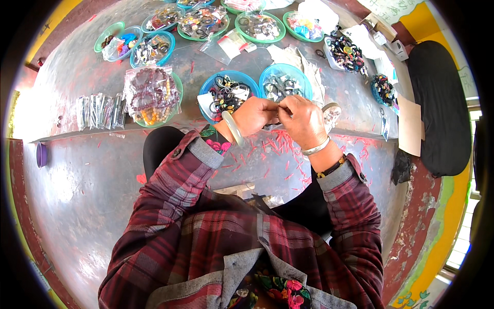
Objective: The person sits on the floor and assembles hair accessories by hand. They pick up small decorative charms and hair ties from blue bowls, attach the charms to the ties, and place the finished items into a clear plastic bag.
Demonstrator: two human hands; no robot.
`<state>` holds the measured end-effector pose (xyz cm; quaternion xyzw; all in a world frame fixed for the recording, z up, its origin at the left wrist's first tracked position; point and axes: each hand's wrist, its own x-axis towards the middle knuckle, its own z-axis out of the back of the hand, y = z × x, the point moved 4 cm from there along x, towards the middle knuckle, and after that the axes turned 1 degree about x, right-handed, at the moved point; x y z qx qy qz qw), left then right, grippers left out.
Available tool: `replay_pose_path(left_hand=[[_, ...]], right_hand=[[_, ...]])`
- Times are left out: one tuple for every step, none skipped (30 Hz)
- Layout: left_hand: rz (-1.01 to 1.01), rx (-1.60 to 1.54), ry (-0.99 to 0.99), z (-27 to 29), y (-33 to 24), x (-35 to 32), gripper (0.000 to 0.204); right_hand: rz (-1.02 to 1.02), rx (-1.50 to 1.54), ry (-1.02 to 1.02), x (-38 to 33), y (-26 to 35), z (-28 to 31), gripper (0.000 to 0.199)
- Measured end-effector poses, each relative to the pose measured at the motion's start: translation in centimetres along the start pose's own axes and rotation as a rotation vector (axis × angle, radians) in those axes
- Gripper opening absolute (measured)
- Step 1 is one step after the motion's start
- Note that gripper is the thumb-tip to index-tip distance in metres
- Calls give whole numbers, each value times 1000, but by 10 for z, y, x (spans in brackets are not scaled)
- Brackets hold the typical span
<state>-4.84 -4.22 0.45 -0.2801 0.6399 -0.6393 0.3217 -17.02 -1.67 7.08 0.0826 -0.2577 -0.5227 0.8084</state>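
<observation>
Both hands meet at 12 o'clock, left hand (256,116) and right hand (303,121) pinched shut on some tiny trinket (278,109). Looks light, fiddly, fingertip-grip only.

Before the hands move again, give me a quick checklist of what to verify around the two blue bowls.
1. Both hands together: ok. The left hand and right hand meet fingertip to fingertip at the bench edge.
2. What they pinch: cannot tell; it is too small and hidden by the fingers.
3. Left blue bowl close by: ok, just beyond the left hand, full of dark rings.
4. Right blue bowl close by: ok, just beyond the right hand.
5. Floor under the hands: not ok, strewn with red scraps.
6. Bag of brown beads: ok, resting on its green dish, apart from the hands.
</observation>
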Motion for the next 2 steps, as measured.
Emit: replay_pose_path(left_hand=[[8,-1,3,0,-1,0,23],[17,-1,5,0,-1,-1,23]], right_hand=[[-1,-1,1,0,0,0,7],[-1,-3,1,0,0,-1,7]])
